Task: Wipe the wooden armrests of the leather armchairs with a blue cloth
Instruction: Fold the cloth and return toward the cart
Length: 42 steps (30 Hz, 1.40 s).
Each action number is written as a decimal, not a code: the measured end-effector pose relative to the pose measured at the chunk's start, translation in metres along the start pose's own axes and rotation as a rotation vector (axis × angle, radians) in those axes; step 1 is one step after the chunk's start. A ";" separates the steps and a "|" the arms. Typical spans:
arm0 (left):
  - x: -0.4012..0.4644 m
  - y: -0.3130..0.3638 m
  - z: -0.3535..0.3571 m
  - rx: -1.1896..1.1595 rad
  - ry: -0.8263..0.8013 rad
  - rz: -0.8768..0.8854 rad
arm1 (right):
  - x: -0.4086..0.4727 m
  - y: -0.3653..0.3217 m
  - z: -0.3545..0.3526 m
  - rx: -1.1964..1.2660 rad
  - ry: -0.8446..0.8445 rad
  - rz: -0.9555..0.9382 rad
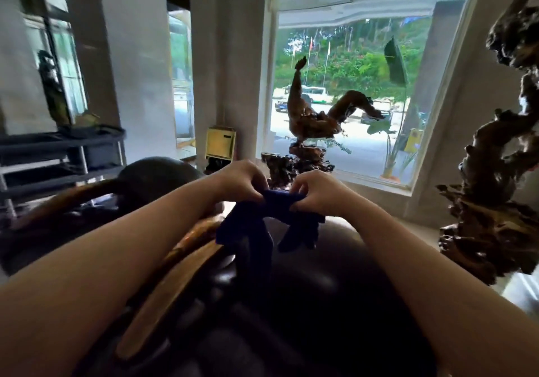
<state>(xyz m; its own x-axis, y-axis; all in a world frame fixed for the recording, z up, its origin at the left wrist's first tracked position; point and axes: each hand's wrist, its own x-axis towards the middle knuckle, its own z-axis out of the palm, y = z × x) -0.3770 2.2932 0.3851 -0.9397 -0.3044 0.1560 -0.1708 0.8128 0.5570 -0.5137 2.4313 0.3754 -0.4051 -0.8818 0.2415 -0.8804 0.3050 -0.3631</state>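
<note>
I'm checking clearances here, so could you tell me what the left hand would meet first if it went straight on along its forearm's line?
Probably the dark root-carving base just beyond the left hand, below the window; depth is hard to judge.

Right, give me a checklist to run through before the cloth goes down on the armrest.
1. Cloth in hand: ok. The left hand and right hand both pinch the top edge of the blue cloth.
2. Cloth folded into a pad: not ok. It hangs loose in uneven flaps below the hands.
3. Armrest in reach: ok. The wooden armrest lies just below and left of the cloth.
4. Cloth touching the wood: not ok. It is held up in the air, above the chair.
5. Armrest free of objects: ok on the part that shows; the left forearm hides some of it.
6. Cloth damp or dry: cannot tell.
</note>
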 end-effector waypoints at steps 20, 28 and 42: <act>-0.222 -0.307 -0.199 0.019 0.216 -0.519 | 0.189 -0.339 0.222 0.133 -0.327 -0.392; -0.217 -0.422 -0.267 0.027 0.257 -0.671 | 0.313 -0.410 0.296 0.153 -0.410 -0.527; -0.228 -0.636 -0.398 0.006 0.374 -0.834 | 0.522 -0.560 0.431 0.165 -0.507 -0.665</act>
<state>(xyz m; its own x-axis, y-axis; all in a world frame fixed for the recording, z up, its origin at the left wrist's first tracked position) 0.0640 1.6480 0.3197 -0.3541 -0.9343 -0.0404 -0.7536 0.2595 0.6039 -0.1260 1.6455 0.3168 0.3772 -0.9255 0.0333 -0.8332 -0.3548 -0.4242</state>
